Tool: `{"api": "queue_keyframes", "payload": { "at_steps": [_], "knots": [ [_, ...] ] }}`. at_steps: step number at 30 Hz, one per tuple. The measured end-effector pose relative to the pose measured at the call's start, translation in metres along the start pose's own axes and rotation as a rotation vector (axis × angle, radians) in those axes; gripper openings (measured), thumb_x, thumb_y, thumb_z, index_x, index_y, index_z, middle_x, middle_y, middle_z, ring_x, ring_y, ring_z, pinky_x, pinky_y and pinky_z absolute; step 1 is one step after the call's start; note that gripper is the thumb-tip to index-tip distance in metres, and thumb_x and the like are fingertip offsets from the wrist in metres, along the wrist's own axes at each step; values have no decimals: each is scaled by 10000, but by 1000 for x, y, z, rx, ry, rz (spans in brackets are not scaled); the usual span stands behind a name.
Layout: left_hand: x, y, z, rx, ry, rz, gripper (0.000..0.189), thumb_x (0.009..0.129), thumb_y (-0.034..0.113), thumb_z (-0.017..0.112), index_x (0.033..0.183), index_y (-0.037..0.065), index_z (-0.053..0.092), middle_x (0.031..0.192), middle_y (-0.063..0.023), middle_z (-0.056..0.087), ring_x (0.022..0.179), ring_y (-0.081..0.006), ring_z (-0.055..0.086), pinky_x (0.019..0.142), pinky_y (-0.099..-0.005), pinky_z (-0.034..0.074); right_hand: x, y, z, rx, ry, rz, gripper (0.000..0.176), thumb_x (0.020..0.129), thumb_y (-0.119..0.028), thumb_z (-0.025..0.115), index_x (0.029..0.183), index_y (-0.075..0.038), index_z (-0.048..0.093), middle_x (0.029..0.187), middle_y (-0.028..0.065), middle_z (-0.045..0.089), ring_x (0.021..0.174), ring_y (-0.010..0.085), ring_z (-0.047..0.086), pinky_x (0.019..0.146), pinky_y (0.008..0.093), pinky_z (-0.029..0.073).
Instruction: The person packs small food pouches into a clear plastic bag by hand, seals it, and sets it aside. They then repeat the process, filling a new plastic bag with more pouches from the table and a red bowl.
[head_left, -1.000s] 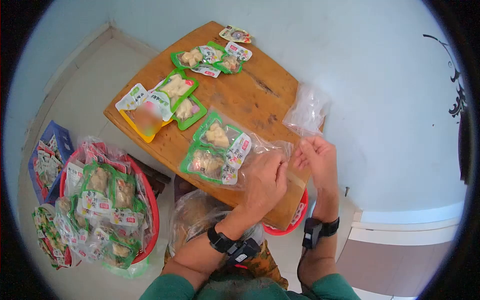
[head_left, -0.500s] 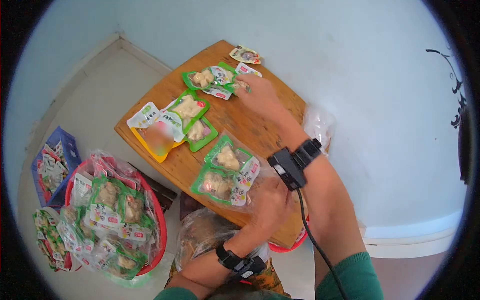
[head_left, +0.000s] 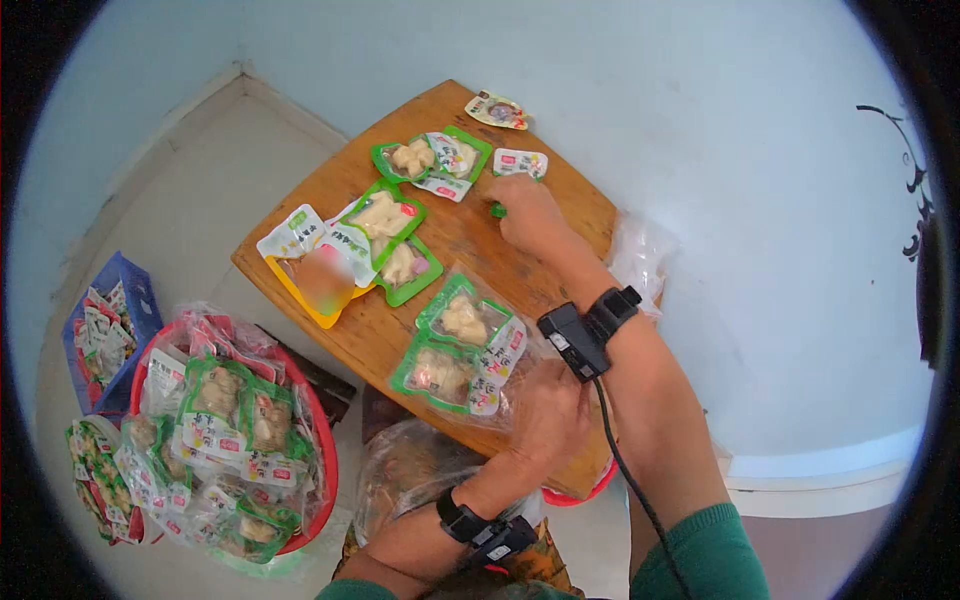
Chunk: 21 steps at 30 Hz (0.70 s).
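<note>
Passage over tabletop (head_left: 468,238) between upper packets (head_left: 412,157) and bagged packets (head_left: 463,320); right forearm (head_left: 655,400) blocks right side.

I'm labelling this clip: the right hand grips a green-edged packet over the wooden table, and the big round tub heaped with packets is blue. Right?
Not quite: the head view shows the big round tub is red. It is heaped with packets, and the right hand grips a green-edged packet over the wooden table.

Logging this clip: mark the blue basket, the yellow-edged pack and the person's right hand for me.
Blue basket (head_left: 148,312): head view, inner side wall.
Yellow-edged pack (head_left: 322,282): head view, blurred middle of its face.
Right hand (head_left: 530,216): head view, back of the hand.
</note>
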<state>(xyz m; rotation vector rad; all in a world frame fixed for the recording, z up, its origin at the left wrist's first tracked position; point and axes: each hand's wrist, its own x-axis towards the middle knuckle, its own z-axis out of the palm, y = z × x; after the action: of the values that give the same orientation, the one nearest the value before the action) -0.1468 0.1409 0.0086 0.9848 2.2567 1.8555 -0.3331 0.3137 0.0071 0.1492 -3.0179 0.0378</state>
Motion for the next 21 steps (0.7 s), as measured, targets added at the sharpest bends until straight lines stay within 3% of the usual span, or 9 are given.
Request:
{"api": "queue_keyframes", "payload": {
  "at_steps": [3, 5, 7, 8, 10, 17, 19, 20, 21],
  "knots": [
    [-1, -3, 2, 2, -16, -18, 99, 824, 53, 633, 897, -10, 612, 840, -219, 615, 842, -408, 603, 739, -514, 470, -21, 16, 0, 141, 114, -91, 353, 731, 70, 581, 1043, -38, 707, 1055, 143, 692, 1058, 330, 625, 901, 429, 508],
    [2, -3, 1, -53, 13, -1, 164, 755, 24, 661, 915, 4, 632, 848, -226, 619, 837, -440, 597, 726, -545, 466, -25, 20, -7, 236, 192, -107, 334, 756, 80, 566, 1033, -38, 711, 1018, 131, 703, 1011, 291, 655, 875, 399, 519],
    [2, -3, 2, -77, 15, -10, 156, 763, 26, 663, 914, 10, 629, 841, -223, 616, 829, -438, 592, 721, -540, 465, -23, 17, -35, 444, 87, 352, 275, 819, 38, 583, 1059, -18, 707, 968, 92, 714, 886, 190, 673, 780, 325, 534],
    [0, -3, 3, -99, 17, -18, 148, 771, 27, 666, 913, 15, 625, 835, -220, 612, 822, -436, 588, 717, -535, 465, -22, 26, -34, 443, 86, 363, 275, 819, 38, 583, 1059, -18, 707, 968, 92, 714, 886, 190, 673, 780, 325, 534],
    [0, -3, 3, -89, -2, -27, 139, 781, 27, 667, 911, 18, 621, 833, -217, 610, 819, -433, 586, 713, -530, 466, -19, 49, -32, 801, 355, 359, 222, 861, -7, 610, 1056, 9, 712, 938, 68, 715, 800, 124, 648, 703, 276, 529],
    [1, -2, 4, -73, 1, -36, 110, 812, 26, 667, 910, 35, 616, 832, -212, 600, 819, -427, 586, 693, -517, 465, -23, 67, -41, 665, 366, 471, 243, 838, -6, 621, 1061, 29, 713, 938, 75, 714, 802, 140, 654, 672, 289, 531],
    [1, 0, 2, -71, 0, -28, 112, 813, 26, 668, 911, 37, 616, 830, -211, 600, 818, -426, 586, 690, -515, 465, -24, 60, -40, 538, 202, 510, 325, 780, -127, 684, 1075, 5, 719, 1051, 185, 729, 961, 290, 696, 867, 346, 534],
    [2, 0, 1, -69, 1, -20, 114, 813, 26, 669, 913, 39, 617, 829, -210, 600, 818, -424, 587, 686, -514, 465, -25, 56, -39, 539, 206, 512, 325, 780, -127, 684, 1075, 5, 719, 1051, 185, 729, 961, 290, 696, 867, 346, 534],
    [2, 0, 1, -67, -1, -17, 114, 813, 26, 669, 913, 39, 617, 829, -210, 600, 818, -424, 587, 686, -514, 465, -26, 55, -37, 491, 143, 460, 465, 759, -166, 725, 1187, 1, 659, 1159, 202, 686, 1065, 315, 657, 931, 357, 511]
  ]
}}
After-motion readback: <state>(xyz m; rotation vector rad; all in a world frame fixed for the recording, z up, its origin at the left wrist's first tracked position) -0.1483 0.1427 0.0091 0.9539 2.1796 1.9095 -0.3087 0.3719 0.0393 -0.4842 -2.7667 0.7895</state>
